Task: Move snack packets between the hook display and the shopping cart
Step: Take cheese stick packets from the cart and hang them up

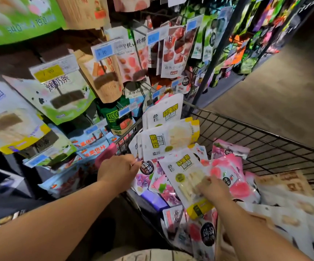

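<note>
The black wire shopping cart (265, 140) at the right holds a heap of snack packets. My left hand (118, 170) grips a small stack of white and yellow packets (163, 140) by their lower left edge, held above the cart's near corner. My right hand (212, 189) pinches another white and yellow packet (184, 172) lying on top of the pile, fingers on its clear window. Pink packets (227, 170) and purple ones (163, 189) lie under and around it. The hook display (103, 72) with hanging packets and price tags fills the left and upper view.
A dark upright post (214, 53) separates this rack from more hanging packets at the upper right. Bare tan floor (284, 91) lies beyond the cart. White spotted packets (293, 213) and a brown one fill the cart's right side.
</note>
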Demonstrator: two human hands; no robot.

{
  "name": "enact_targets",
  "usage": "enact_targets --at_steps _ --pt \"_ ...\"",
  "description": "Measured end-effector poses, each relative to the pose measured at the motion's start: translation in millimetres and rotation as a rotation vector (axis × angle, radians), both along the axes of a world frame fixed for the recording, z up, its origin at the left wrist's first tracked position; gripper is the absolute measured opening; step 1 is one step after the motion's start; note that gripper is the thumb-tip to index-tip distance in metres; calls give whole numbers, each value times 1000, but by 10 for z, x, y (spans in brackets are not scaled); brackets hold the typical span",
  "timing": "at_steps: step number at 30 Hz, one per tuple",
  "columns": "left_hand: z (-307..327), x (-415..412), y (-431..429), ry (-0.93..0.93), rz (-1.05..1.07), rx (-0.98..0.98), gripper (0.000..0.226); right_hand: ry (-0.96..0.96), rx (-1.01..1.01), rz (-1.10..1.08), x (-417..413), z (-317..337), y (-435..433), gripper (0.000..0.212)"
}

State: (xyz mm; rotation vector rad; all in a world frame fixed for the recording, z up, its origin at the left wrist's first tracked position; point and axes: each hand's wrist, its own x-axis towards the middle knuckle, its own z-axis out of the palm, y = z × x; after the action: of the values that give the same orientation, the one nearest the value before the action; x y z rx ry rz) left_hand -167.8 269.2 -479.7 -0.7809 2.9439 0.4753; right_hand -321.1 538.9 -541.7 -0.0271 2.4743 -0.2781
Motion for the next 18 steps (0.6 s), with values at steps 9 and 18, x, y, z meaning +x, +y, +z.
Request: enact_targets --at_steps 9,18 --pt "94 0 40 -45 16 55 37 -75 -149 -236 -116 -46 127 70" --pt "44 -19 30 -69 -7 35 45 -279 -514 -318 8 -192 77 38"
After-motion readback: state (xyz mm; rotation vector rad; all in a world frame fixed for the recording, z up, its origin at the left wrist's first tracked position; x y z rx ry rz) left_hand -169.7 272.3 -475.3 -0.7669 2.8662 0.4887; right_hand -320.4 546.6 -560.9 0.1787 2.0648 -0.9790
